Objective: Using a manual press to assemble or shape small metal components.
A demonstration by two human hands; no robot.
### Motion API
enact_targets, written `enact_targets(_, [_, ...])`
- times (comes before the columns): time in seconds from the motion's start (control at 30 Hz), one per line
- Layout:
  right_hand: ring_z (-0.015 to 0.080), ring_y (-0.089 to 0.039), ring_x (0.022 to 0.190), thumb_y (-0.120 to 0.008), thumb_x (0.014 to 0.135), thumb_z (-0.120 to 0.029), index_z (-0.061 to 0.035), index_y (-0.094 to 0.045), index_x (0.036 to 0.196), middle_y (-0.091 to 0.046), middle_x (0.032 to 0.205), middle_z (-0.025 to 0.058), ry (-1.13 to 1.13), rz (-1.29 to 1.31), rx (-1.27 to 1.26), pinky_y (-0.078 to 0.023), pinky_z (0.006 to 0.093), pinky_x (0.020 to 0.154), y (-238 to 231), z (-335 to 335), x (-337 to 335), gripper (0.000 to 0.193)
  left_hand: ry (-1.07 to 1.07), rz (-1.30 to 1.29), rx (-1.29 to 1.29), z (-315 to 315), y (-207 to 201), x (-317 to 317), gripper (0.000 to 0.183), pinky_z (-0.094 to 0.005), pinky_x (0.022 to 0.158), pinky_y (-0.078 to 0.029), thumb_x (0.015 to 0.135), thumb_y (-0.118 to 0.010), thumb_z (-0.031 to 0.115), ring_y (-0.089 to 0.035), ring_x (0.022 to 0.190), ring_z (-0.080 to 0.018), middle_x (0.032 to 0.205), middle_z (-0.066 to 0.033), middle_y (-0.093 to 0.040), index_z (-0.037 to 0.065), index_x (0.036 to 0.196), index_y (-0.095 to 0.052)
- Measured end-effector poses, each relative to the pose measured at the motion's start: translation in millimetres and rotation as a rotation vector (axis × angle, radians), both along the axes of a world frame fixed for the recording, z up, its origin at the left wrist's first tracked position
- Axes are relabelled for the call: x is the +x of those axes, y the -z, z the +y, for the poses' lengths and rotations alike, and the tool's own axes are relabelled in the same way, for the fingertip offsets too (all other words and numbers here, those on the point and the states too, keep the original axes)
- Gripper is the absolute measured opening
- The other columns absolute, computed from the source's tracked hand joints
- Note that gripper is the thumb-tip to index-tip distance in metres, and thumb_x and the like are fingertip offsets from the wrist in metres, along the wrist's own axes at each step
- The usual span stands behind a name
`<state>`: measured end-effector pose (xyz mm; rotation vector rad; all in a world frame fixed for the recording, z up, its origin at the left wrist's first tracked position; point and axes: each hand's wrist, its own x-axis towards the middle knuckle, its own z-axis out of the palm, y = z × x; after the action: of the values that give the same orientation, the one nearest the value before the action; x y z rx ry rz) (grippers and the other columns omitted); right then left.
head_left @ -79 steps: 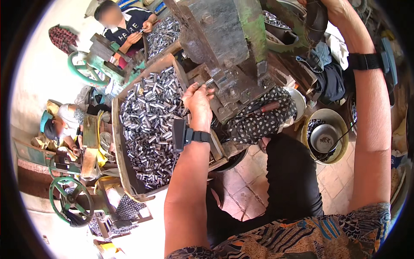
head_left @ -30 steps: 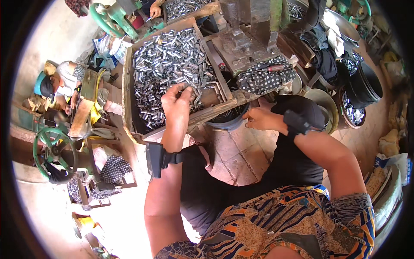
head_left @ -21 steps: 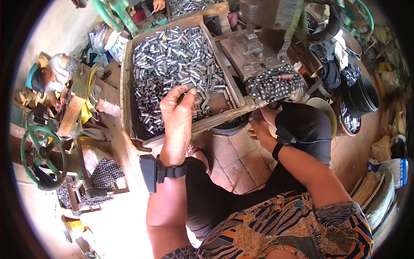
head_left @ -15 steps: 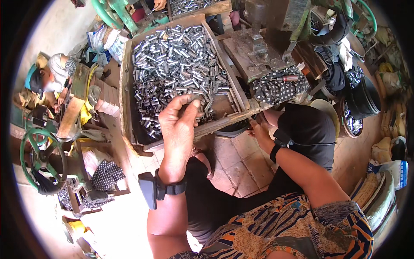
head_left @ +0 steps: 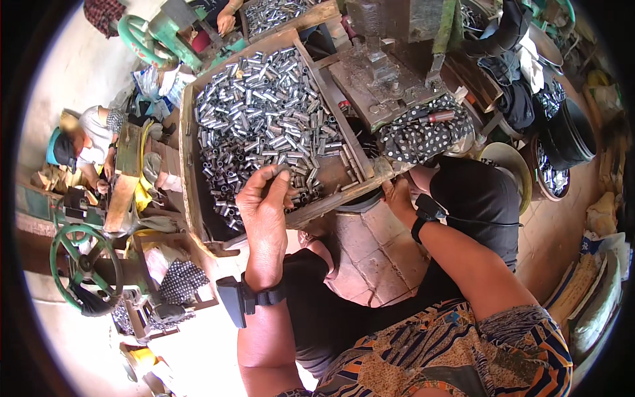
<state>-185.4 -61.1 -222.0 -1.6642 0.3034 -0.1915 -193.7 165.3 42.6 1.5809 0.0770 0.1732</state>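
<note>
"How are the left hand's (head_left: pixel 262 202) fingers?"
"Thumb and forefinger curl close; I can't tell whether they're gripping anything."
"And the right hand (head_left: pixel 398 198)?"
"Just beside the near right corner of the wooden tray (head_left: pixel 337 120); its grip is unclear too."
"Where are the metal tubes (head_left: pixel 264 119)?"
"Heaped in the tray, beyond the left hand. Right of it, a red-handled tool (head_left: pixel 441 116) lies on spotted cloth (head_left: pixel 423 144)."

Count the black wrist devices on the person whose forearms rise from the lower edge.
2: the left device is strapped behind the left hand, the right device behind the right hand. Neither is hidden.
</note>
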Motion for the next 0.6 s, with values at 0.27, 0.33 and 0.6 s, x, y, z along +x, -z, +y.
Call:
enact_targets(0.27, [0.0243, -0.063, 0.075, -0.036, 0.096, -0.031, 0.0026, -0.049, 0.111, -0.062, 0.092, 0.0141, -0.12, 0.259, 0.344, -0.054, 0.0406, 0.063, 103.7, -78.3, 60.6, 0.04, -0.02, -0.003, 0.002, 3.8, -1.1, 11.7, 0.009, -0.0193, 0.05, -0.039, 0.086, -0.06, 0.005, -0.049, 0.055, -0.0052, 0.067, -0.0009, -0.06, 0.0, 0.092, -0.065])
enact_targets(0.33, [0.029, -0.061, 0.085, -0.031, 0.095, -0.04, 0.0, -0.05, 0.107, -0.06, 0.089, 0.0168, 0.039, 0.267, 1.075, -0.051, 0.0505, 0.074, 101.8, -61.8, 74.9, 0.046, -0.058, 0.002, 0.044, 17.2, 0.5, 11.3, 0.009, -0.0195, 0.05, -0.039, 0.085, -0.061, 0.005, -0.051, 0.056, -0.0054, 0.067, -0.0008, -0.06, 0.0, 0.092, -0.065])
enact_targets(0.6, [0.0341, -0.06, 0.085, -0.028, 0.093, -0.049, -0.0026, -0.051, 0.109, -0.059, 0.095, 0.0185, -0.629, 0.497, 0.804, -0.049, 0.0557, 0.075, 155.8, -134.1, 92.8, 0.054, 0.082, -0.232, 0.734, 26.5, 30.4, 29.8, 0.014, -0.0275, 0.064, -0.045, 0.08, -0.064, 0.008, -0.059, 0.069, -0.0143, 0.075, -0.0083, -0.065, -0.003, 0.09, -0.065])
